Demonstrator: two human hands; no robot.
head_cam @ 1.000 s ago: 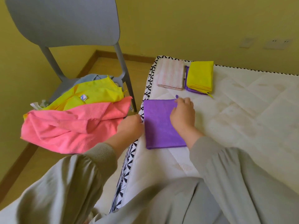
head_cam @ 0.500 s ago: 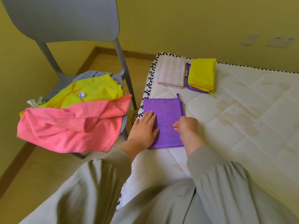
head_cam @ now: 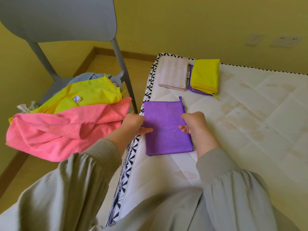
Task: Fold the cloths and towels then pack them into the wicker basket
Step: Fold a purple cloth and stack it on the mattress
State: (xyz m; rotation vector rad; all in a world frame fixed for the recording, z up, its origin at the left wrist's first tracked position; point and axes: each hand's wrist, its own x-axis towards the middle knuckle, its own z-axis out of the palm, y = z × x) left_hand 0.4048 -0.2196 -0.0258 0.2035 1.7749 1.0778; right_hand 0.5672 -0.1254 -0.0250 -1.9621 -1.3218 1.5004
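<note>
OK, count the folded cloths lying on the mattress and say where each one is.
4. A purple cloth lies between both hands. A pink striped cloth sits at the far corner. Beside it, a yellow cloth lies on another purple cloth. More could hide underneath.

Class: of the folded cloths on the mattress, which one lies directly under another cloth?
The far purple cloth: the folded yellow cloth sits on it. The pink striped towel and near purple cloth lie uncovered.

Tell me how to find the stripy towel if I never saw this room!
Look at the white mattress and follow it to its far left corner, near the grey chair. The stripy towel lies folded there, just left of a yellow cloth. It alone is pale pink with white stripes; the others are plain.
</note>
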